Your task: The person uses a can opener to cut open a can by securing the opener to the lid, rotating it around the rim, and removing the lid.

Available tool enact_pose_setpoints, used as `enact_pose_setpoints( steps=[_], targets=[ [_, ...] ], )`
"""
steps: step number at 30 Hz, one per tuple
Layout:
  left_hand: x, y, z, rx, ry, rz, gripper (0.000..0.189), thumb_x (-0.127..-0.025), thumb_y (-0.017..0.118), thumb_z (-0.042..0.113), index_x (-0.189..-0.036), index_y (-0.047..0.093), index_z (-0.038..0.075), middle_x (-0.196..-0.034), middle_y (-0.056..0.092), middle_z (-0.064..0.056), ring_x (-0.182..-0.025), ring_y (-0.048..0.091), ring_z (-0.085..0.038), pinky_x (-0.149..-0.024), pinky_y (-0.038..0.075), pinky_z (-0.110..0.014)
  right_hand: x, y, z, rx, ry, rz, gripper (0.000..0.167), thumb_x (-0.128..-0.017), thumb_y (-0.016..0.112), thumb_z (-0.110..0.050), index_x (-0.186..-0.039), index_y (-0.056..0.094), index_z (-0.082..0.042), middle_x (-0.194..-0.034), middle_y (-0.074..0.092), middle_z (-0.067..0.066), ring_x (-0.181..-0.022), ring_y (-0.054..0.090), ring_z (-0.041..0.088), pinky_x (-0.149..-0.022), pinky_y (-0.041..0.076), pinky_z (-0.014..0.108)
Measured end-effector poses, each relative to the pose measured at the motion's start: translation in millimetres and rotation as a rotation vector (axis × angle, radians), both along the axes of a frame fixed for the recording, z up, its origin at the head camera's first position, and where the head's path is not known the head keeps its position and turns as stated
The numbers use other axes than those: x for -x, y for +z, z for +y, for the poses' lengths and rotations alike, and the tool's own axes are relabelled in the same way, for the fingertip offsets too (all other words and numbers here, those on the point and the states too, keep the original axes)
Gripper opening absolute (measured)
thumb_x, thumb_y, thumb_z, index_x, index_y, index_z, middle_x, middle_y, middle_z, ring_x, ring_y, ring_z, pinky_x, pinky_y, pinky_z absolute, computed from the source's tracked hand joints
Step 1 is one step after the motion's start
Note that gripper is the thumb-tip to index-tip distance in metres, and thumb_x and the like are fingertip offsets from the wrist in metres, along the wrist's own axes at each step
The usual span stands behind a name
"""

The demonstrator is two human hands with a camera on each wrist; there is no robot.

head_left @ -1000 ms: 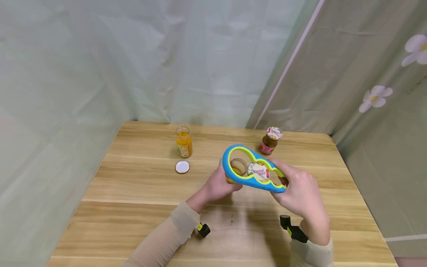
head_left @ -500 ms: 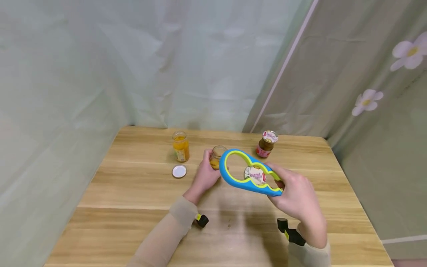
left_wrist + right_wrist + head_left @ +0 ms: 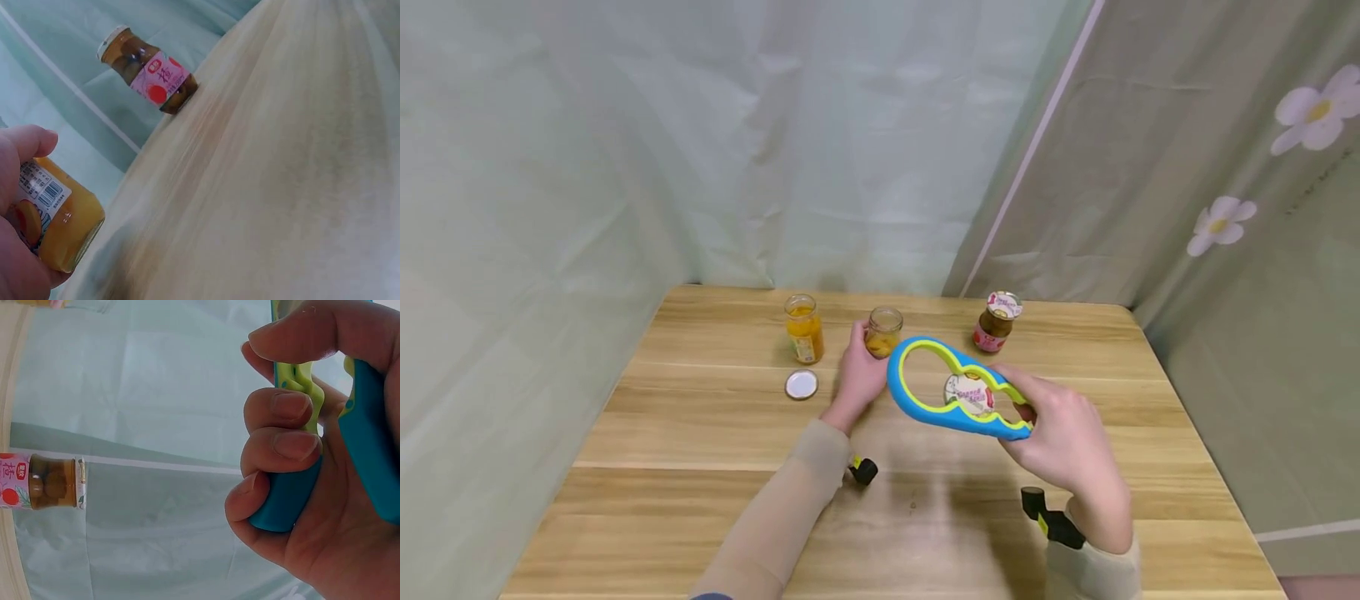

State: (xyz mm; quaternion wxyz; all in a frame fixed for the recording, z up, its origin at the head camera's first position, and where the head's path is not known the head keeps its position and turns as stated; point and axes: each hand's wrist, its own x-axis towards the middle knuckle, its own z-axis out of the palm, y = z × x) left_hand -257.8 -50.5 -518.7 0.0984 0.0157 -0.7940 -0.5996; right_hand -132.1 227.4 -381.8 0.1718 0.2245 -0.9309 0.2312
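My left hand (image 3: pixel 859 375) grips a glass jar (image 3: pixel 883 332) of yellow fruit around its side, toward the back of the table. The jar is upright and its mouth has no lid. In the left wrist view its barcode label shows beside the thumb, with the base close over the wood. My right hand (image 3: pixel 1067 437) holds a blue and green jar opener (image 3: pixel 896 382) by its handle ends, above the table. A printed white lid (image 3: pixel 968 393) sits within the opener's scalloped gap. Curled fingers wrap one handle (image 3: pixel 287 503) in the right wrist view.
Left of the held jar stands another lidless jar (image 3: pixel 805 335) with orange contents. A white lid (image 3: pixel 801 384) lies in front of it. At the back right is a lidded jar (image 3: pixel 991 327) with a pink label. Curtains (image 3: pixel 850 167) hang behind the wooden table (image 3: pixel 700 417).
My left hand has carried the jar of yellow fruit away from behind the opener, back and to the left. The right hand keeps the opener and lid nearly in place.
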Motion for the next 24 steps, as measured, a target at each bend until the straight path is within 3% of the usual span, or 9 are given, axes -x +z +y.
enact_pose_setpoints(
  steps=[4,11,24],
  targets=[
    [6.6,-0.1,3.1,-0.021,0.013,0.002,0.069,-0.09,0.088,0.021,-0.143,0.045,0.015,-0.137,0.066,-0.015,-0.122,0.063,-0.034,-0.11,0.048,-0.051,0.2,1.1,0.5,-0.003,0.006,0.0,0.065,-0.066,0.085,-0.007,-0.128,0.072,-0.023,-0.066,0.044,-0.014,-0.057,0.041,0.008,-0.052,0.033,0.028],
    [11.0,-1.1,7.7,-0.071,0.047,-0.022,0.074,-0.092,0.088,0.016,-0.146,0.037,0.012,-0.145,0.059,-0.02,-0.135,0.056,-0.036,-0.119,0.04,-0.051,-1.3,-0.4,2.6,0.001,0.001,-0.008,0.066,-0.066,0.085,-0.006,-0.129,0.073,-0.022,-0.066,0.044,-0.014,-0.056,0.041,0.007,-0.052,0.032,0.028],
    [16.3,-2.8,5.0,0.017,0.066,-0.068,0.084,-0.093,0.087,0.018,-0.154,0.03,0.009,-0.15,0.052,-0.024,-0.14,0.051,-0.04,-0.122,0.036,-0.053,-2.6,-1.9,1.6,-0.007,0.007,-0.015,0.066,-0.067,0.087,-0.008,-0.129,0.073,-0.027,-0.066,0.044,-0.016,-0.056,0.041,0.006,-0.051,0.034,0.027]
  ],
)
